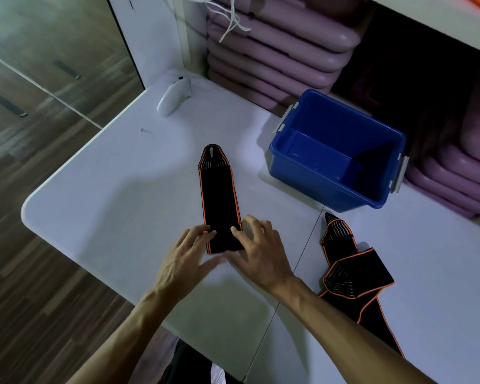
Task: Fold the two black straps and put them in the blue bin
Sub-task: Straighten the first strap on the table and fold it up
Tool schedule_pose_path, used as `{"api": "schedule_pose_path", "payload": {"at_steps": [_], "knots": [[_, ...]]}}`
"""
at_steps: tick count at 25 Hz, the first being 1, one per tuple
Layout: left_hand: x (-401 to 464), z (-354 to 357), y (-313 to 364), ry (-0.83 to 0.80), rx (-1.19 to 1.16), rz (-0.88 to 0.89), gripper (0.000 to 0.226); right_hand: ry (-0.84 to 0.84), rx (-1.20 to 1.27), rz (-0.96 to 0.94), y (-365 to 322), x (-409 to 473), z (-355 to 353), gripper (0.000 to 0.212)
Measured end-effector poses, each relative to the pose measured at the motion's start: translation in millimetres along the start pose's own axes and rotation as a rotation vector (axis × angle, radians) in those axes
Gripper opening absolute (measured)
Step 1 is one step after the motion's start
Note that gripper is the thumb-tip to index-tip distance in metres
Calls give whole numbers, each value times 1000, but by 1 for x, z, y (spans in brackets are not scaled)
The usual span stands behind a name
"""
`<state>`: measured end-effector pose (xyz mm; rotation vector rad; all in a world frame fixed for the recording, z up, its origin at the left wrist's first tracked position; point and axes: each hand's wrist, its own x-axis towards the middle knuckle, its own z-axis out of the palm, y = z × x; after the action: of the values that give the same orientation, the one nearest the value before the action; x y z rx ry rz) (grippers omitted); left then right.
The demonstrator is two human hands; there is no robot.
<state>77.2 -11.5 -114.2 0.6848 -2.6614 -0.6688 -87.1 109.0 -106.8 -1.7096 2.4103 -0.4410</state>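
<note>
a white table (100,189) fills the view, with the empty blue bin (341,189) at 2 o'clock. both hands press the near end of a flat black strap (219,200) — left hand (183,256) and right hand (261,253) with fingers spread wide, gripping nothing. the second strap (352,275) lies crumpled at 4 o'clock — just near of the bin

Two bare forearms are seen, and no sleeves are worn on them. No rings, watch or gloves are carried on the left hand (185,252) or the right hand (258,252). Dark clothing is glimpsed at the bottom edge.
</note>
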Motion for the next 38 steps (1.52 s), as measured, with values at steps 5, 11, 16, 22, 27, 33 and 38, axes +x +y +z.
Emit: {"api": "schedule_pose_path", "payload": {"at_steps": [5,11,16,22,27,33,38], "knots": [[6,-7,-8,-50,-6,-8,48,-2,-5,-144,7,9,-2,50],[39,-18,-10,-57,-264,-252,39,-58,317,13,8,41,-18,41],[60,-14,-6,11,-292,-493,19,-34,416,158,3,60,-12,23],[56,-7,-5,112,-166,-314,10,48,213,77,11,52,-4,42],[41,-9,-18,8,-66,-15,39,-47,52,-113,21,37,-6,64],[42,-16,-29,-62,-108,-22,51,-61,268,-30,20,36,-10,45],[63,-19,-22,-12,-281,-308,46,-68,317,128,10,61,-18,41]]}}
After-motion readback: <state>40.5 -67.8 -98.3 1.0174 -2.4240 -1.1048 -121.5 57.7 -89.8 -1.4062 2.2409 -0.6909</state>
